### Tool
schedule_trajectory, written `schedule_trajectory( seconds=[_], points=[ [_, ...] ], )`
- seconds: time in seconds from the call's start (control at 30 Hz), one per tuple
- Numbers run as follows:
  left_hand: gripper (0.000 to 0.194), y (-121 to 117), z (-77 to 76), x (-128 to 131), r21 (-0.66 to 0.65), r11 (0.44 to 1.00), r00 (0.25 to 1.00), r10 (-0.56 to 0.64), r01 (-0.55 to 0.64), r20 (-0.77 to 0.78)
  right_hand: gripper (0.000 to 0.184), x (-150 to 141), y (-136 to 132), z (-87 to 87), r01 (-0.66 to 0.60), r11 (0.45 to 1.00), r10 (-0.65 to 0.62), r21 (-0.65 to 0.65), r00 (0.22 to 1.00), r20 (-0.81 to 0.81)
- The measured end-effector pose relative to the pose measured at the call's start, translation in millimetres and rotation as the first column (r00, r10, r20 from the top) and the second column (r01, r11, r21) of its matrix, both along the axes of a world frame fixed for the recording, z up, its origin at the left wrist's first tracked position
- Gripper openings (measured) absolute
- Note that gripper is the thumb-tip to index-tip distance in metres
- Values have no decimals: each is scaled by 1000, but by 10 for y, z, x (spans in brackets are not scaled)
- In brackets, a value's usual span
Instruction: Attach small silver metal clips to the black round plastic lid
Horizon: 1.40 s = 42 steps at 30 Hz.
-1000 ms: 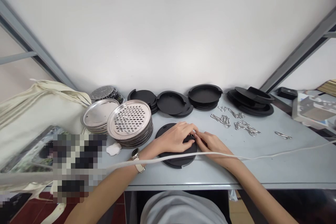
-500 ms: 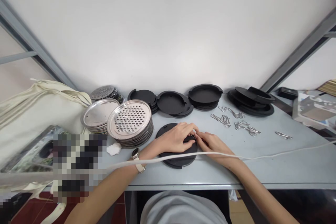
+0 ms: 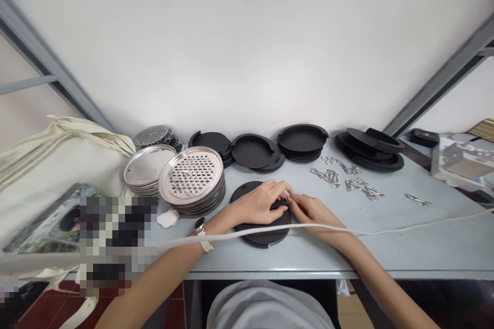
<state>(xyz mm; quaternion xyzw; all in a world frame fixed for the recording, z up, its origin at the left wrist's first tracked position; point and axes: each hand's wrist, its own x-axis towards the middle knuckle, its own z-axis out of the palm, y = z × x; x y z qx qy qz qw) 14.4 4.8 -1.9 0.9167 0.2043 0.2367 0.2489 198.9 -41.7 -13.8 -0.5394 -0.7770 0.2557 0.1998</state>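
A black round plastic disc [image 3: 261, 239] lies flat on the table in front of me. My left hand [image 3: 263, 202] rests across it from the left, with its fingers curled over the disc's right side and the thumb beneath them. At that right side, my right hand [image 3: 307, 209] pinches close to the left fingertips. A glint of a small metal wire clip [image 3: 284, 199] shows between the fingers of both hands; most of it is hidden. To the right lie several loose silver wire clips [image 3: 364, 187] in small groups.
Stacked metal grater plates [image 3: 192, 177] and plain metal discs [image 3: 148, 167] stand at the left. Black round parts [image 3: 252, 151] are piled along the wall, with more black rings [image 3: 370, 151] at back right. A white cable [image 3: 309, 225] crosses low in view. A cloth bag [image 3: 57, 164] sits far left.
Almost nothing differs. Both hands stay at the disc's right side, with only a slight shift in the view.
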Motion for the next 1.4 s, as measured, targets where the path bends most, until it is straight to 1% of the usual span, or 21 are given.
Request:
schedule_trajectory(
  seconds=[0.4, 0.53, 0.97, 1.4],
  points=[
    [25, -6, -2, 13, -27, 1000, 1000, -5, 5, 9, 32, 12, 15, -51, 23, 1000, -22, -21, 999, 36],
    [26, -12, -4, 16, -16, 1000, 1000, -15, 16, 19, 31, 9, 13, -42, 31, 999, -30, -21, 999, 41],
    [25, -9, -16, 13, -37, 999, 999, -18, 19, 30, 27, 0, -10, -30, 64, 998, -64, -16, 998, 2],
    [25, -19, 4, 25, -27, 999, 1000, -18, 19, 25, 27, -14, -28, -5, 97, 995, -97, -24, 995, -7]
  ],
)
